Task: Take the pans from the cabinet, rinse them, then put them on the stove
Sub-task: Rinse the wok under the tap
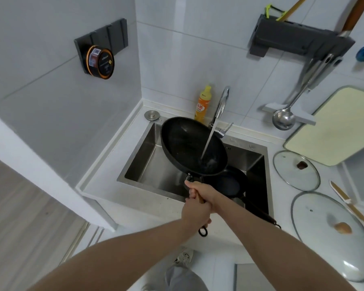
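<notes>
A large black pan [189, 143] is held tilted over the steel sink [147, 162], and water from the tap [222, 103] streams into its lower right side. Both hands grip its wooden handle: my right hand [202, 191] nearer the pan, my left hand [194, 213] behind it toward the handle's loop end. A smaller black pan [229, 181] lies in the sink below the big one, its long dark handle [261, 213] sticking out over the front rim to the right.
An orange dish-soap bottle [203, 105] stands behind the sink. On the counter to the right lie two glass lids [295, 171] [328, 232], a cream cutting board [334, 127] and a knife [345, 198]. A ladle [284, 118] hangs from the wall rack [292, 38].
</notes>
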{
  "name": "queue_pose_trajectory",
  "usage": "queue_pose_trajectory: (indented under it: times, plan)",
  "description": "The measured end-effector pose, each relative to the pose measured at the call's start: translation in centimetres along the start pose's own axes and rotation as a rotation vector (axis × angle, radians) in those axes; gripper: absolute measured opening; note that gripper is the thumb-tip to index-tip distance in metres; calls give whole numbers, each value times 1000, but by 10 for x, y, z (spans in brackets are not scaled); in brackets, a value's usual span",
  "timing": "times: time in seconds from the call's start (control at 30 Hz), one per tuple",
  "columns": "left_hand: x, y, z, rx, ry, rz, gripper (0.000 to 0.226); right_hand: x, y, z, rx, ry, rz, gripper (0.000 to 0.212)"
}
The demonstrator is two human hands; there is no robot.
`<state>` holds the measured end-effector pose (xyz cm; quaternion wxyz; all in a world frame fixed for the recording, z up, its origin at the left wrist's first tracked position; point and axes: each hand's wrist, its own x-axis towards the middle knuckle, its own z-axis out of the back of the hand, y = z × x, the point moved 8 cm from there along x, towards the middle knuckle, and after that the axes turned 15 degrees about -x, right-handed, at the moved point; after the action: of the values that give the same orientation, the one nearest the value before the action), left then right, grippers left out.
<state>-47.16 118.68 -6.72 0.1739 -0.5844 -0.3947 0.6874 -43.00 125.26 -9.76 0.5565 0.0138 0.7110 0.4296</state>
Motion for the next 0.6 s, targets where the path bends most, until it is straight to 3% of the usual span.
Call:
queue_pose_trajectory:
  times: [0.17, 0.33, 0.43, 0.6]
  plan:
    - [4, -26, 0, -219, 162, 224, 59, -5, 14, 3, -126, -13, -176, 39]
    - [-11, -23, -3, -474, 285, 468, 7, -15, 21, 7, -236, -40, -179, 16]
    - [-18, -7, -18, -642, 320, 506, 9, -19, 4, 17, -290, -43, -264, 21]
    - [-15, 18, -45, -614, 269, 382, 10, -12, -7, 45, -340, -214, -116, 36]
